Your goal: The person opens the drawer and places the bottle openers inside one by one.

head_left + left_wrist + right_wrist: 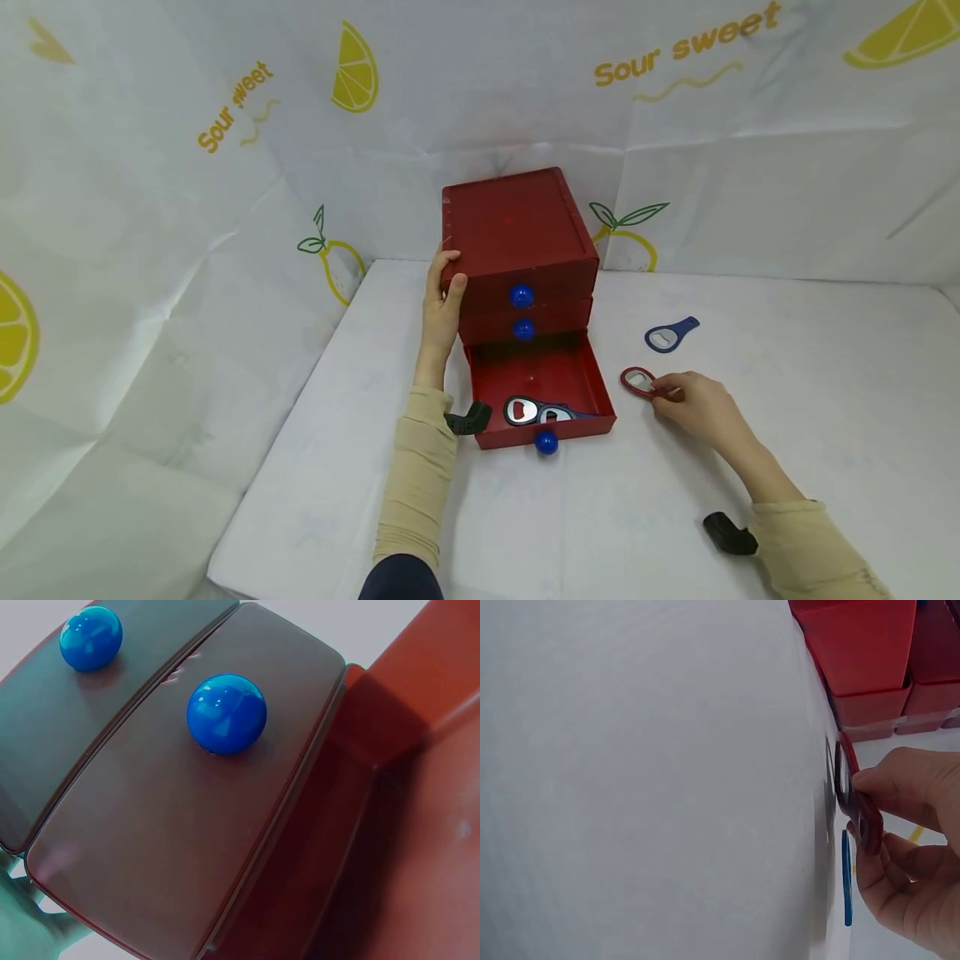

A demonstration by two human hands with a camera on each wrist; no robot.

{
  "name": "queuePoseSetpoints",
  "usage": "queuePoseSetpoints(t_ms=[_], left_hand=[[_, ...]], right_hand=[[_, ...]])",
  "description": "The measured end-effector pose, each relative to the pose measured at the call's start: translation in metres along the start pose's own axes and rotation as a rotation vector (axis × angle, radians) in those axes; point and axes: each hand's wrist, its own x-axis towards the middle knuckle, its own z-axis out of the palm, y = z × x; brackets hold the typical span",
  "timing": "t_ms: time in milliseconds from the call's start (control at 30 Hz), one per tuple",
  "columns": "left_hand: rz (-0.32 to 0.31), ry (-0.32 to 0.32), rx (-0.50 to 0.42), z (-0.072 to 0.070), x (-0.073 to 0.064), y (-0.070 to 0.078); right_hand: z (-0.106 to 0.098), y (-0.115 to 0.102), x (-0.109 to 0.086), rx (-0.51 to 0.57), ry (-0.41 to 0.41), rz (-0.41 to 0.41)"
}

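Note:
A red cabinet (510, 225) of three drawers stands on the white table. My left hand (441, 308) holds its left front edge, fingers bent over the side and thumb at the front corner. The lowest drawer (525, 367) is pulled out; bottle openers (521, 410) lie near its front. To the right of that drawer, my right hand (697, 404) pinches a red bottle opener (636, 380) by its handle. In the right wrist view the opener (847, 780) is tilted on edge, close over the white surface, between thumb and fingers. A blue bottle opener (670, 335) lies on the table beyond it.
Round blue knobs (522, 296) stick out from the drawer fronts. Behind the cabinet hangs a white sheet (480, 83) printed with lemons and lettering. White table surface (825, 400) extends on both sides of the cabinet.

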Motion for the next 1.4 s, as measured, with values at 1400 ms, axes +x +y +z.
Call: queuePoseSetpoints(t_ms=[1400], left_hand=[[0.026, 0.013, -0.022, 0.002, 0.000, -0.005]], right_hand=[[-0.019, -0.067, -0.019, 0.131, 0.058, -0.274]])
